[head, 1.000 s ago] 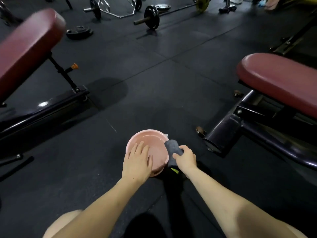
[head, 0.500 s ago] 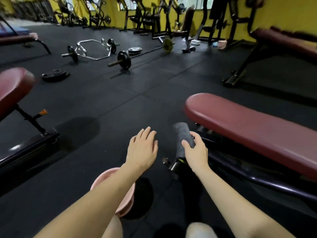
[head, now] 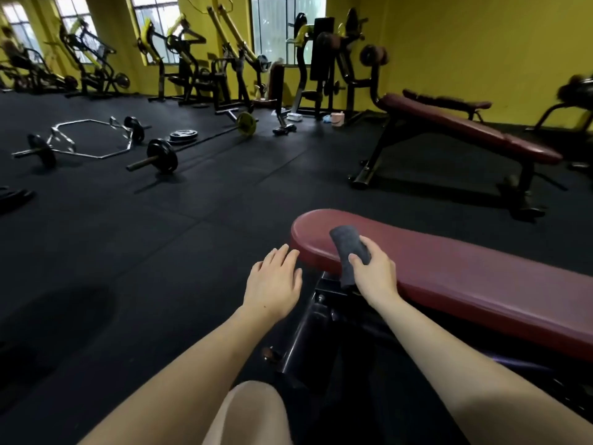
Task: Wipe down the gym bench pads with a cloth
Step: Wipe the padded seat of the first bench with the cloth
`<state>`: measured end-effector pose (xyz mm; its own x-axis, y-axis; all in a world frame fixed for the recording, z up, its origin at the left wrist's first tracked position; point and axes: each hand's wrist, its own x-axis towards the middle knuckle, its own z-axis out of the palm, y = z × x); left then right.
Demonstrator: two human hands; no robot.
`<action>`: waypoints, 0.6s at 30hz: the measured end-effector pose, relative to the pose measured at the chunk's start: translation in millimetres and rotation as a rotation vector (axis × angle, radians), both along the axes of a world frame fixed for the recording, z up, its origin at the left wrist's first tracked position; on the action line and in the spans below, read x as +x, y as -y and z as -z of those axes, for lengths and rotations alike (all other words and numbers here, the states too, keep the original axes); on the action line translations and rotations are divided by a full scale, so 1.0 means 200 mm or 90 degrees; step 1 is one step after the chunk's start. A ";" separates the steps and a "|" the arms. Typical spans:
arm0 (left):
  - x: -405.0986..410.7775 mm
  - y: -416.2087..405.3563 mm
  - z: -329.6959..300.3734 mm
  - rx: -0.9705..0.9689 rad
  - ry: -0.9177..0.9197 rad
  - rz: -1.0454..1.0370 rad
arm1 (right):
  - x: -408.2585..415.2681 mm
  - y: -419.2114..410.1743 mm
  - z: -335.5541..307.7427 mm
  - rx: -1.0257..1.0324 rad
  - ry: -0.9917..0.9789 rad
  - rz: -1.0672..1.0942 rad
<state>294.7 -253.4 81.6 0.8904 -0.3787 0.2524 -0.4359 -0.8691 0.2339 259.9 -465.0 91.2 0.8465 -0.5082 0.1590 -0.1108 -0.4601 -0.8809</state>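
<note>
A dark red bench pad point(head: 465, 274) runs from the centre to the right edge of the view, on a black frame point(head: 308, 335). My right hand point(head: 373, 274) grips a rolled grey cloth point(head: 348, 248) over the pad's near left end; the cloth's lower tail hangs past the pad's front edge. My left hand point(head: 274, 284) hovers with straight fingers just left of the pad's end, above the floor, holding nothing.
A second red bench point(head: 465, 130) stands further back on the right. Barbells point(head: 160, 159), a hex bar point(head: 93, 136) and weight plates lie on the black floor at the left. Yellow and black machines line the far wall. My knee point(head: 250, 412) shows at the bottom.
The view has lifted from the pink basin on the floor, which is out of sight now. My right hand carried the cloth up onto the pad's end; my left hand rose beside it.
</note>
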 end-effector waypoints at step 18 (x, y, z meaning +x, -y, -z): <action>1.08 0.37 0.25 -0.033 -0.081 0.087 | 0.76 0.25 0.27 -0.355 -0.188 -0.035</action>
